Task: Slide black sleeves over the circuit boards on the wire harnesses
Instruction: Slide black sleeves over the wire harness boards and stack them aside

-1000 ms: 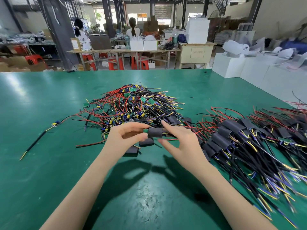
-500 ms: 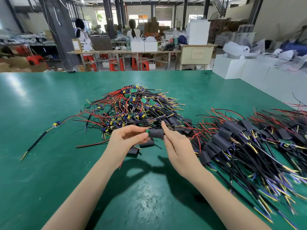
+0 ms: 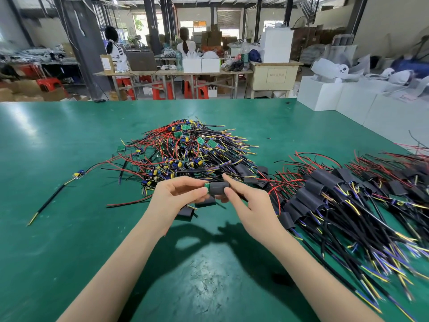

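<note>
Both hands hold one harness above the green table point(image 3: 69, 228). My left hand point(image 3: 176, 197) pinches the green circuit board point(image 3: 206, 186) by its left end. My right hand point(image 3: 246, 205) pinches the black sleeve point(image 3: 218, 188), which covers most of the board; only the board's left tip shows. The harness's wires run out to the right behind my right hand. A pile of bare harnesses point(image 3: 185, 149) with green boards lies behind the hands. A pile of sleeved harnesses point(image 3: 336, 198) spreads to the right. Loose black sleeves point(image 3: 185, 213) lie under my hands.
One single harness point(image 3: 58, 191) lies alone at the left of the table. White boxes point(image 3: 348, 96) stand past the table's right far corner. Two people sit with their backs turned at workbenches point(image 3: 162, 73) far behind.
The sleeve has slid further left over the board, leaving only its green tip showing. Both hands have stayed close together in the same place above the table.
</note>
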